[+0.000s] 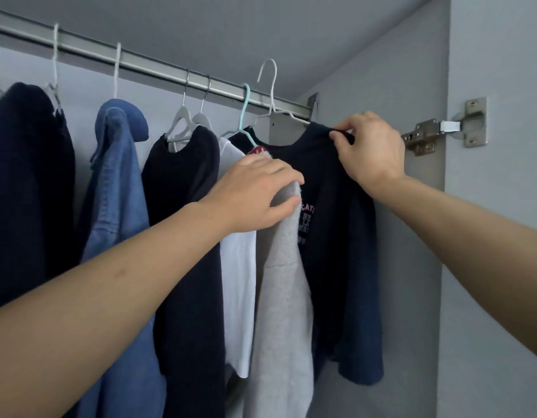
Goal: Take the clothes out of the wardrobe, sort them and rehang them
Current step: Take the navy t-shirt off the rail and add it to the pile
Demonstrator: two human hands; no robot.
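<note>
Fingers of the right hand pinch the shoulder seam of the navy printed top, which sits on a white wire hanger at the far right end of the rail. That hanger's hook stands above the rail, and I cannot tell whether it is caught on it. The left hand curls around the grey garment just beside the navy top, holding it aside.

From the head view, the likely trouble is the navy top sliding off its tilted hanger if the pinch pulls only one shoulder. A thin hook could also snag the teal hanger next to it, or knock the door hinge nearby.
</note>
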